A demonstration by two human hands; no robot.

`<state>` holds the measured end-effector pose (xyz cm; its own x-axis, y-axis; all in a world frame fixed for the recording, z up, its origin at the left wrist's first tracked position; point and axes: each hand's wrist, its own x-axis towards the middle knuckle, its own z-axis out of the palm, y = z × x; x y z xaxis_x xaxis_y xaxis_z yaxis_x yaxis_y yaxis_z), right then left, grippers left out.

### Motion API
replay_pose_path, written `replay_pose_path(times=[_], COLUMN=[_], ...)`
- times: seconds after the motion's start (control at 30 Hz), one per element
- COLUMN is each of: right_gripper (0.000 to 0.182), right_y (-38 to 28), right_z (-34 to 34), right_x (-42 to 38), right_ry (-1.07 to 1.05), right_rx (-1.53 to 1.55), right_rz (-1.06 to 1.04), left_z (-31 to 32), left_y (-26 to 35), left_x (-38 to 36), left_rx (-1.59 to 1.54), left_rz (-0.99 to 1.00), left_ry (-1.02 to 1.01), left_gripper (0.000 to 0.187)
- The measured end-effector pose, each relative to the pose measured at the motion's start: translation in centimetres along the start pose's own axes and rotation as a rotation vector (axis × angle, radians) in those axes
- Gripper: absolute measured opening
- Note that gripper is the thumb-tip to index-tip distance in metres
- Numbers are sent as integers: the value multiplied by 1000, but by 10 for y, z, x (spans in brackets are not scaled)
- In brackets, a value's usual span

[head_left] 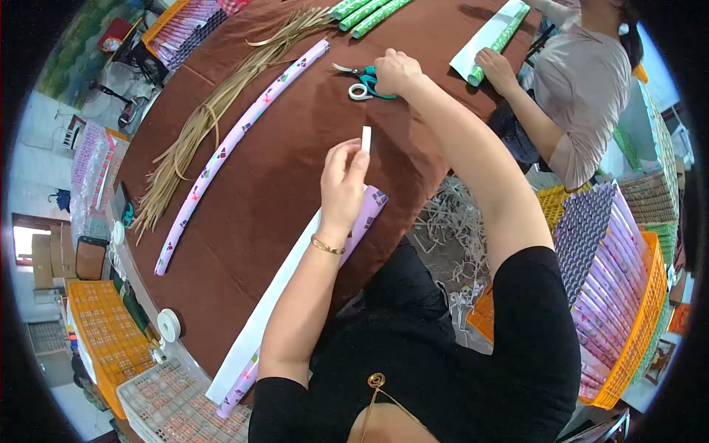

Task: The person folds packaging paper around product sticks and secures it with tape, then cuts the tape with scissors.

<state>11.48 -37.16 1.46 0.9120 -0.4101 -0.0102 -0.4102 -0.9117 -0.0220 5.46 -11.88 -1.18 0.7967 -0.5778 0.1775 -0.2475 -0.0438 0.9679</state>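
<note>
My left hand [343, 177] pinches a short white strip [366, 139] between thumb and fingers. Beneath that hand and forearm lies a partly rolled sheet of purple patterned wrapping paper [277, 284], its white side showing. Farther out, my right hand [399, 72] has its fingers curled at the teal handle of a pair of scissors [365, 75], whose blades point left. A white ring [360, 91] sits right by the scissors. To the left, a long rolled tube of purple patterned paper [236, 144] rests on the brown tablecloth [251, 214].
Dry tan strips [199, 122] lie beyond the tube, with green paper rolls [369, 16] at the far edge. A co-worker [576, 96] handles a green roll [498, 44] at right. An orange crate of purple rolls [620, 317] and shredded scraps [461, 229] are below. A white spool [169, 325] sits left.
</note>
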Motion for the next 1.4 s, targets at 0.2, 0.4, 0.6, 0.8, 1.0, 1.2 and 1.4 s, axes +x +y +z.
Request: replay_pose_path(times=[0.2,0.4,0.6,0.8,1.0,1.2,1.4], right_gripper=[43,50,48,58,62,68,67], right_y=[10,56,49,31,19,7,-4], right_z=[-8,3,-22,-27,-32,-35,-36], right_x=[-51,-115,-187,-195,-188,-175,-161], right_ry=[-20,76,-202,-359,-483,-580,-638], right_rx=[76,295,414,463,325,282,246], right_rz=[67,-82,-201,-292,-410,-397,-418], left_z=[-5,-13,-18,-21,-22,-21,-22], left_y=[-8,-15,-5,8,11,10,13], left_x=[8,20,26,25,23,24,24], left_rx=[-100,-187,-202,-230,-244,-267,-256], left_rz=[-93,-172,-224,-189,-130,-116,-135], left_ry=[17,24,11,-20,-37,-51,-48], left_gripper=[30,27,30,27,27,28,28])
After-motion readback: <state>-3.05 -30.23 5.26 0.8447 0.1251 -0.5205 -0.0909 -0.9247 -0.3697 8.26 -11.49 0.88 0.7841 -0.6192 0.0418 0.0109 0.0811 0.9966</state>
